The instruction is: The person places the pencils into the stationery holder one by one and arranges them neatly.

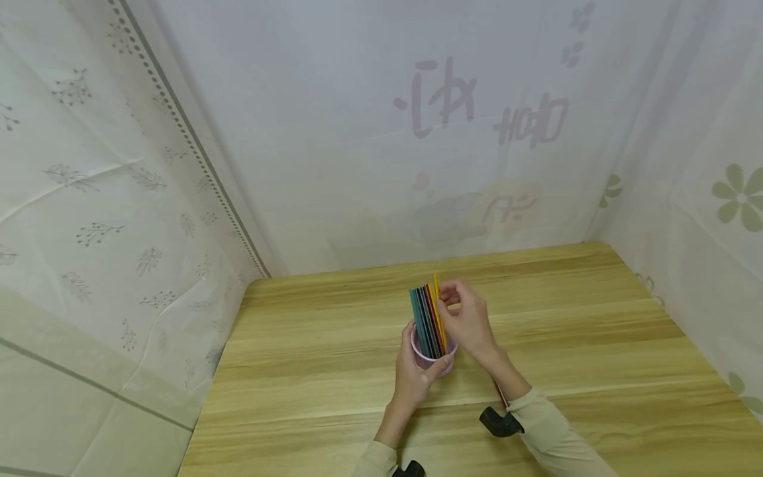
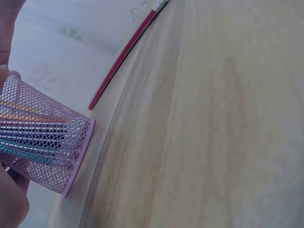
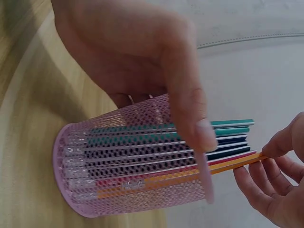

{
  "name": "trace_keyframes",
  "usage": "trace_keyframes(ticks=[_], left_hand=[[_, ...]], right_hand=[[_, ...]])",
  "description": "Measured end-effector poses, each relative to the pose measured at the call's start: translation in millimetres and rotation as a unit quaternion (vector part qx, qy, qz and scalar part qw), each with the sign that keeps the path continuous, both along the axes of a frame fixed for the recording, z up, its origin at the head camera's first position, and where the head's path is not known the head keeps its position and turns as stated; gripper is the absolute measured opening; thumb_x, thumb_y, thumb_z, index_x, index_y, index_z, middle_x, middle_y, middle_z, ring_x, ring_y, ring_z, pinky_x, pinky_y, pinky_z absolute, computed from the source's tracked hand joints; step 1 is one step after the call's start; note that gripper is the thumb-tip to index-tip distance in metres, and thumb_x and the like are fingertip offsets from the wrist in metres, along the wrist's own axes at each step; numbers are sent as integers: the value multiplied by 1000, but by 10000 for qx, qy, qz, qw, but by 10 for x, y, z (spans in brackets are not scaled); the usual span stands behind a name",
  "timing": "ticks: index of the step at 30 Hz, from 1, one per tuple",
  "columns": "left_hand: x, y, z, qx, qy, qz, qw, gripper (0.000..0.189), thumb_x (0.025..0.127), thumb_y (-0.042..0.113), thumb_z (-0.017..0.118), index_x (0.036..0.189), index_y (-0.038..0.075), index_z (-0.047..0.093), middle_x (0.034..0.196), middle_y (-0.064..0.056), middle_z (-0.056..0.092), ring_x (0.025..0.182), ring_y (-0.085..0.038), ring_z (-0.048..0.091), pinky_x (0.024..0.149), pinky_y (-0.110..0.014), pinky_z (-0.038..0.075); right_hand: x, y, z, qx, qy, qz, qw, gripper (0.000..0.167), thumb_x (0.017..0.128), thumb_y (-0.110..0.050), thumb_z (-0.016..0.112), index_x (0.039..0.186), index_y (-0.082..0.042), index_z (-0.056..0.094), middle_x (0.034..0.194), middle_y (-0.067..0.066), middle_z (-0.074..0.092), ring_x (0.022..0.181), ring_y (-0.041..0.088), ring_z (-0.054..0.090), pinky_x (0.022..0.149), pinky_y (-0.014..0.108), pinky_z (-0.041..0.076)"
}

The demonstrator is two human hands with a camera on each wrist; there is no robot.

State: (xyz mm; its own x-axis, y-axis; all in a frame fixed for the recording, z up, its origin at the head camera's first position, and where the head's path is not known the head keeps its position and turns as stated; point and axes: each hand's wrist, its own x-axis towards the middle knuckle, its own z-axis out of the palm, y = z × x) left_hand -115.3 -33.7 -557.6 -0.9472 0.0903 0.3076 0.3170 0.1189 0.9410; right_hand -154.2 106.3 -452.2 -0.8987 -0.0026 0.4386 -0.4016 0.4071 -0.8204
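Observation:
My left hand (image 1: 410,381) grips a pink mesh pen holder (image 3: 142,206) round its side, thumb near the rim. Inside stand several pencils (image 3: 232,124), green, dark blue, black, red and yellow, their eraser ends down in the right wrist view. With thumb and fingertips my right hand (image 1: 471,321) pinches a yellow pencil (image 3: 230,166) by its upper end. That pencil sits higher than the others, its eraser end still within the mesh. On the table a red pencil (image 2: 126,53) lies apart from the holder; in the head view my right forearm partly hides it.
The wood-grain table (image 1: 298,371) spreads out on both sides of my hands. A pale printed cloth (image 1: 334,165) hangs behind its far edge, with more cloth at the left and right. Black wrist mounts (image 1: 501,422) sit at my sleeves.

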Motion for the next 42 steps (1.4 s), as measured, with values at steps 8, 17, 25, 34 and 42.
trace_keyframes(ticks=[8, 17, 25, 34, 42], left_hand=[[8, -3, 12, 56, -98, -80, 9999, 87, 83, 24, 82, 155, 26, 31, 143, -6, 56, 125, -25, 59, 106, -40, 51], [1, 11, -8, 68, -177, 93, 9998, 91, 79, 18, 84, 155, 18, 33, 143, -7, 57, 125, -27, 59, 107, -44, 49], [11, 6, -7, 53, -23, 156, 9999, 88, 80, 26, 85, 153, 25, 35, 144, -3, 57, 128, -22, 58, 111, -40, 46], [5, 13, -13, -46, 47, 290, 9996, 89, 79, 28, 86, 153, 24, 37, 143, -3, 58, 126, -22, 58, 110, -41, 47], [13, 16, 7, -14, 97, 275, 9996, 88, 79, 26, 86, 152, 22, 38, 141, -5, 59, 124, -23, 60, 108, -39, 48]], right_hand=[[0, -4, -115, 97, -253, 40, 9996, 22, 87, 6, 69, 108, 4, 62, 96, 16, 68, 82, 26, 68, 65, 21, 59], [26, 39, -172, 96, -445, -89, 9989, 21, 86, 5, 69, 106, 4, 63, 94, 15, 69, 81, 25, 68, 66, 21, 59], [39, 160, -261, 194, -366, -322, 9986, 19, 86, 8, 67, 105, 5, 64, 95, 16, 71, 81, 25, 68, 66, 16, 56], [71, 371, -370, 385, -778, -671, 9940, 18, 87, 5, 67, 105, 4, 65, 93, 15, 70, 82, 25, 67, 67, 16, 56], [94, 531, -504, 587, -886, -802, 9911, 18, 84, 7, 66, 103, 7, 64, 90, 17, 69, 79, 26, 68, 66, 18, 55]])
